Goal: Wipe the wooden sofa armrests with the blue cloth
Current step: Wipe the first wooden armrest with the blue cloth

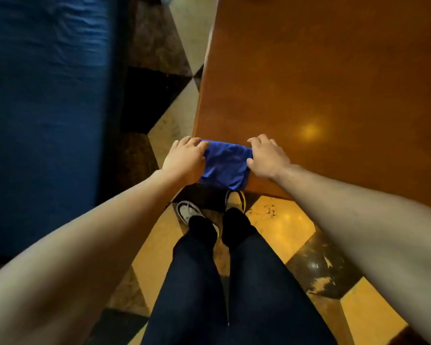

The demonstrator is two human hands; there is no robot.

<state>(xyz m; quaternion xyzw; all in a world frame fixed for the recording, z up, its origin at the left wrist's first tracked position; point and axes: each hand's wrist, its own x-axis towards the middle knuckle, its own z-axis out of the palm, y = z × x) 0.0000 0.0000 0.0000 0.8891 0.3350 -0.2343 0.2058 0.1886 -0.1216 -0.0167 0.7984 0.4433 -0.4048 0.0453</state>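
A folded blue cloth [225, 165] lies on the near left corner of a wooden table [321, 83], its lower edge hanging slightly over the table's front edge. My left hand [184, 159] grips the cloth's left side, fingers curled over it. On the cloth's right side rests my right hand [265, 158], with fingers on top and the thumb pressed against its edge. A blue upholstered sofa [45, 108] fills the left of the view; no wooden armrest shows.
Tiled floor in beige and dark marble [291, 227] lies below and between the sofa and the table. My legs in dark trousers [224, 282] and my shoes [188, 211] stand right at the table's front edge.
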